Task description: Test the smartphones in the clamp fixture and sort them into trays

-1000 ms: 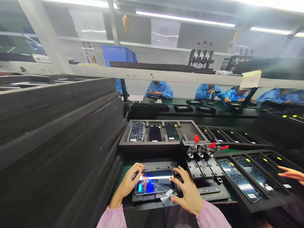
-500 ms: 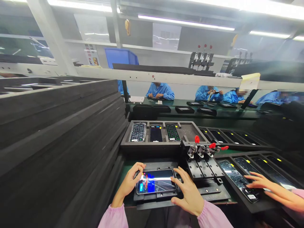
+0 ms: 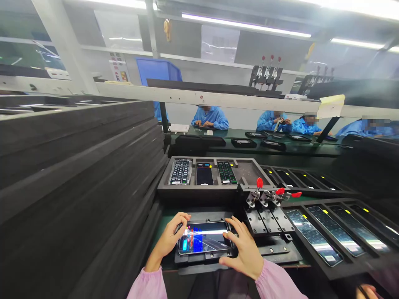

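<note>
A smartphone (image 3: 207, 237) lies flat in a black fixture (image 3: 199, 258), its lit screen showing blue blocks and red marks at the left end. My left hand (image 3: 173, 234) is at the phone's left end, fingers curled round a slim dark object (image 3: 178, 228) whose kind I cannot make out. Over the right end is my right hand (image 3: 245, 249), its fingers spread and holding nothing. One of its fingertips meets the screen near the right edge, and its thumb sticks out below the phone.
Toggle clamps with red tips (image 3: 259, 182) stand right of the fixture. Behind is a grey foam tray (image 3: 199, 193) holding phones; another phone tray (image 3: 336, 272) lies right. Stacked black trays (image 3: 77, 187) wall the left. A co-worker's hand (image 3: 367, 292) shows bottom right. People in blue sit opposite.
The co-worker's hand has drawn back from the right tray's phones to the bottom right corner. My right hand has shifted slightly left; the phone stays in the fixture.
</note>
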Demonstrator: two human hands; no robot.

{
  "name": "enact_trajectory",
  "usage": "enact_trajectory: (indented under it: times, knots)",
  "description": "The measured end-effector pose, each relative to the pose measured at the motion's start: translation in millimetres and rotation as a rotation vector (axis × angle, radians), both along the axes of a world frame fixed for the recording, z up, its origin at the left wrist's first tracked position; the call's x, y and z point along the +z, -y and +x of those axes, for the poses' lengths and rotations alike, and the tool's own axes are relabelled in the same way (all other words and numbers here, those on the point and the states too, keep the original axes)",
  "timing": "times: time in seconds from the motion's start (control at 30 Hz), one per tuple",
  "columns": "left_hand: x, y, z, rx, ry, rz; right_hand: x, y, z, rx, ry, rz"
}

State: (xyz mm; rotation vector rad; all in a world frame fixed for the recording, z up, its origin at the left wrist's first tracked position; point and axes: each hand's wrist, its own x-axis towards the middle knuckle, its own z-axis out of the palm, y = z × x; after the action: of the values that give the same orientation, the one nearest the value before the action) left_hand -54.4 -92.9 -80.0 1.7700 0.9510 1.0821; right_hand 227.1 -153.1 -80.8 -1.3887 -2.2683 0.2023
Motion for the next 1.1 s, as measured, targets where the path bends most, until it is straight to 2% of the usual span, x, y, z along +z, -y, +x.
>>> enact_trajectory:
  times: [0.17,0.33,0.5,0.9,1.1]
  knots:
    - [-0.6,-0.4,-0.6,0.006,0.006,-0.013,1.3,-1.5,1.9,0.019,-0.038,-0.009]
    - [-0.8,-0.4,-1.3,0.0,0.015,-0.025,6.5,-7.7,0.6,0.158,-0.055,-0.09]
    - [-0.7,-0.8,-2.0,-0.014,0.016,-0.038,5.2,-18.4,-4.3,0.041,-0.09,-0.11]
    - [-2.2,-1.2,-2.6,-0.016,0.02,-0.056,5.0,-14.0,-2.3,0.111,-0.099,-0.098]
    - [-2.1,-1.3,-2.7,-0.017,0.02,-0.06,2.9,-9.0,-1.0,0.022,-0.191,-0.119]
